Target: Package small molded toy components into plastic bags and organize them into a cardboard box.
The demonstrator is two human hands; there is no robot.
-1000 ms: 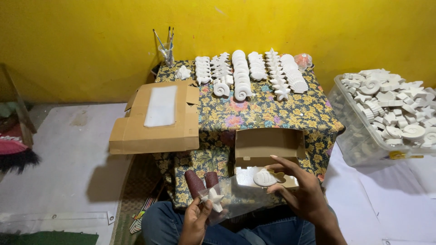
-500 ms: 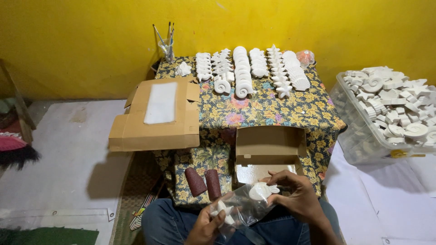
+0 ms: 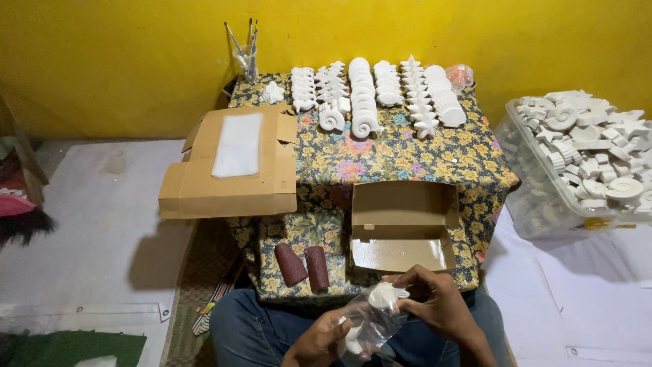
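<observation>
Wall: plain yellow wall (image 3: 102,61) fills the whole top of the frame.
Floor: pale sheeting (image 3: 88,238) at left and lower right; a dark tuft at the far left edge is cut off and hard to name.
Table: low table under a flowered cloth (image 3: 407,156) at centre, its near edge hidden behind the knees in blue jeans (image 3: 258,333).
Tub: clear plastic tub (image 3: 536,197) at right, heaped with white cast pieces and cut by the frame edge.
Big box: flat brown carton (image 3: 197,190) at centre left, a white foam sheet (image 3: 238,144) lying on it.
Small box: open cardboard box (image 3: 404,228) just above the hands, showing nothing inside.
Rows: white shell and star casts (image 3: 380,92) lined up along the table's far side; a jar of brushes (image 3: 246,58) beside them.
Rolls: two dark red rolls (image 3: 302,266) at the table's near edge.
Bag: clear plastic bag (image 3: 370,323) at bottom centre, between both hands, white pieces blurred inside.
Right hand: right hand (image 3: 438,306) curled, fingertips pinching a white round cast (image 3: 384,295) at the bag's mouth.
Left hand: left hand (image 3: 319,340) closed around the bag's lower part, partly cut off by the bottom edge.
</observation>
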